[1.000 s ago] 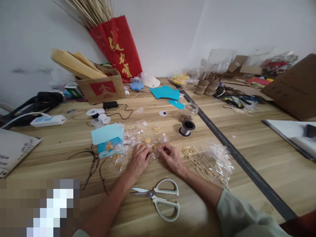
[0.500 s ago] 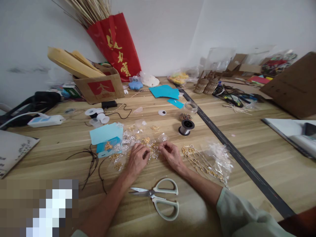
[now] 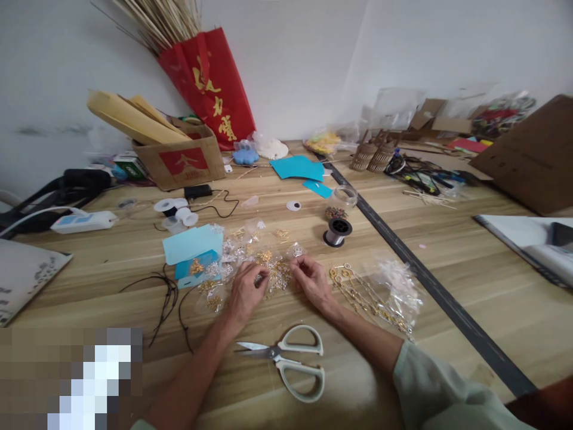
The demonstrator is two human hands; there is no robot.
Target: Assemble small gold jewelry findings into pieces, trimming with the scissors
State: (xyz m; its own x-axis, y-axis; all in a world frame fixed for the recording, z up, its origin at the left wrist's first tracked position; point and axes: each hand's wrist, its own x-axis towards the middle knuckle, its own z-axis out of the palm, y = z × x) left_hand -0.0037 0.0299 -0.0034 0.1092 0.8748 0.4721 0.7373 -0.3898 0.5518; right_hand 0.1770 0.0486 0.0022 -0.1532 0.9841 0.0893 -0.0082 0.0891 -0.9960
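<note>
My left hand (image 3: pixel 247 289) is closed, thumb and fingers curled together at the left side of a pile of small gold and silver beads (image 3: pixel 278 279); whatever it pinches is too small to name. Across the pile, my right hand (image 3: pixel 310 278) has thumb and forefinger pressed together, and I cannot make out what is between them. Small clear bags of gold and silver findings (image 3: pixel 230 254) lie beyond and left of my left hand. To the right of my right hand lie gold chains (image 3: pixel 364 295) beside a clear plastic bag (image 3: pixel 398 286). Open scissors (image 3: pixel 280 352) lie nearest me.
A spool of wire (image 3: pixel 338 232) stands behind my right hand, near a round clear container (image 3: pixel 345 196). Light blue cards (image 3: pixel 192 242) and black cords (image 3: pixel 166 292) lie at left. A cardboard box (image 3: pixel 179 164) and a red bag (image 3: pixel 215 89) stand at the back.
My left hand has shifted very slightly left, away from the right hand. Both hands keep their closed finger shape, and the things on the table stay put.
</note>
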